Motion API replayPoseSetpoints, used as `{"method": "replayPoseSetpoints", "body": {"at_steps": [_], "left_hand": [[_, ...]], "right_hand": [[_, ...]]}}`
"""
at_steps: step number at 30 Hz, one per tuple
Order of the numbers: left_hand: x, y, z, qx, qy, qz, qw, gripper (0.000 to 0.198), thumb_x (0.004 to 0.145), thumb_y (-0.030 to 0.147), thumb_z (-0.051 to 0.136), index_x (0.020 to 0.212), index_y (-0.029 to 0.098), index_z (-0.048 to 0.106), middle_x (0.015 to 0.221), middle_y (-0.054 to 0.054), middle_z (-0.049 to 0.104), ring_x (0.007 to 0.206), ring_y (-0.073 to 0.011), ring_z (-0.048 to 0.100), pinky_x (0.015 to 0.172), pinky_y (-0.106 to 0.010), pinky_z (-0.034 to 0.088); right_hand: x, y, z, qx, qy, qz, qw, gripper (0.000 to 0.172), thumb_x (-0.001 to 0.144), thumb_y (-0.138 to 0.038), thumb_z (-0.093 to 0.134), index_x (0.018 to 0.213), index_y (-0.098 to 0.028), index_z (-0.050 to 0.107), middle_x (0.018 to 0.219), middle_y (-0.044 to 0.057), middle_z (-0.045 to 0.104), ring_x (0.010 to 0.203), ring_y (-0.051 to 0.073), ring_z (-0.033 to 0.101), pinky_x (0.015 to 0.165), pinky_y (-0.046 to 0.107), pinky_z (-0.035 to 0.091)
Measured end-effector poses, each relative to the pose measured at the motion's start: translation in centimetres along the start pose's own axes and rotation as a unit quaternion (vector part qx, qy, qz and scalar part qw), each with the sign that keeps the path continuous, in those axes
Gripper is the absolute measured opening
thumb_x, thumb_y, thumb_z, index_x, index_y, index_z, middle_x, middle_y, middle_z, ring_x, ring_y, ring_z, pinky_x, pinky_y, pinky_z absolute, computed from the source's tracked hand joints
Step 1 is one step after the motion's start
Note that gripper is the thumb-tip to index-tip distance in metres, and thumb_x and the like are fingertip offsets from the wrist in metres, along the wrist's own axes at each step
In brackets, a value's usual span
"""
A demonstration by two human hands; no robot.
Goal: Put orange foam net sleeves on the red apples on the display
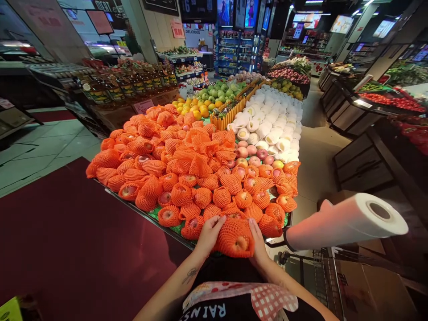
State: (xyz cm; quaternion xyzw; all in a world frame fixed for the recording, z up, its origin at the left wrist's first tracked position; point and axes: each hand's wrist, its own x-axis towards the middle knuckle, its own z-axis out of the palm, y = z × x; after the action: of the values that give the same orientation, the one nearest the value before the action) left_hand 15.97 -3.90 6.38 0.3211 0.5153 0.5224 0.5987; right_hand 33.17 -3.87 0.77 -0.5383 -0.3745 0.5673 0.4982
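Note:
Between my two hands is an apple in an orange foam net (235,236), held at the front edge of the fruit display. My left hand (210,235) grips the net's left side, thumb and fingers closed on it. On the other side my right hand (258,238) holds the net with its fingers along the edge. The apple's stem end shows through the net's opening. Just beyond lie many more apples in orange foam nets (180,194), several with red skin showing. A pile of bare apples (254,156) sits farther back.
Fruits in white foam nets (274,116) fill the far right of the display; oranges (197,107) and green fruits (217,91) lie behind. A roll of plastic bags (347,223) juts out at right above a wire cart (324,276). A dark red surface (90,240) spreads at left.

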Motion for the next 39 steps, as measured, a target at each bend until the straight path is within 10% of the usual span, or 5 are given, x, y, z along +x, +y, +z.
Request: {"method": "replayPoseSetpoints", "body": {"at_steps": [7, 17, 22, 31, 39], "left_hand": [[-1.8, -2.1, -1.3, 0.018, 0.025, -0.013, 0.999, 0.044, 0.075, 0.064, 0.070, 0.072, 0.022, 0.059, 0.082, -0.001, 0.064, 0.086, -0.0216, 0.058, 0.081, -0.032, 0.046], [-4.6, -0.1, -5.2, 0.189, -0.193, 0.068, 0.960, 0.051, 0.085, 0.053, 0.070, 0.124, 0.022, 0.064, 0.130, -0.011, 0.067, 0.124, -0.0321, 0.058, 0.112, -0.046, 0.038], [-5.0, -1.7, -6.1, 0.101, -0.195, 0.030, 0.975, 0.067, 0.068, 0.050, 0.084, 0.125, 0.019, 0.063, 0.137, -0.014, 0.063, 0.132, -0.0355, 0.053, 0.116, -0.048, 0.036], [-6.0, -2.6, -7.8, 0.179, -0.182, 0.091, 0.963, 0.081, 0.061, 0.044, 0.087, 0.132, 0.017, 0.059, 0.140, -0.018, 0.060, 0.136, -0.0412, 0.050, 0.119, -0.056, 0.031], [-6.4, 0.6, -7.8, 0.268, -0.243, 0.139, 0.922, 0.070, 0.078, 0.046, 0.076, 0.139, 0.019, 0.054, 0.141, -0.016, 0.061, 0.132, -0.0362, 0.054, 0.115, -0.052, 0.037]], "right_hand": [[-3.1, 1.9, 2.3, 0.105, 0.080, 0.075, 0.989, 0.060, 0.071, -0.067, 0.072, 0.112, -0.024, 0.066, 0.119, 0.008, 0.074, 0.119, 0.031, 0.065, 0.098, 0.046, 0.056], [-7.6, 1.5, 4.6, 0.150, 0.142, 0.046, 0.977, 0.038, 0.084, -0.061, 0.063, 0.105, -0.029, 0.062, 0.113, 0.001, 0.074, 0.107, 0.024, 0.069, 0.092, 0.038, 0.058], [-8.3, 1.6, 5.4, 0.142, 0.169, 0.029, 0.975, 0.038, 0.079, -0.060, 0.069, 0.097, -0.027, 0.065, 0.111, 0.005, 0.073, 0.114, 0.027, 0.064, 0.097, 0.039, 0.055], [-11.7, 2.6, 5.6, 0.134, 0.028, -0.020, 0.990, 0.069, 0.078, -0.079, 0.059, 0.123, -0.027, 0.063, 0.135, 0.008, 0.063, 0.135, 0.028, 0.052, 0.118, 0.045, 0.037], [-13.3, 1.1, 6.2, 0.152, 0.014, 0.015, 0.988, 0.073, 0.060, -0.048, 0.092, 0.123, -0.025, 0.062, 0.127, 0.007, 0.069, 0.123, 0.031, 0.061, 0.114, 0.050, 0.041]]}}
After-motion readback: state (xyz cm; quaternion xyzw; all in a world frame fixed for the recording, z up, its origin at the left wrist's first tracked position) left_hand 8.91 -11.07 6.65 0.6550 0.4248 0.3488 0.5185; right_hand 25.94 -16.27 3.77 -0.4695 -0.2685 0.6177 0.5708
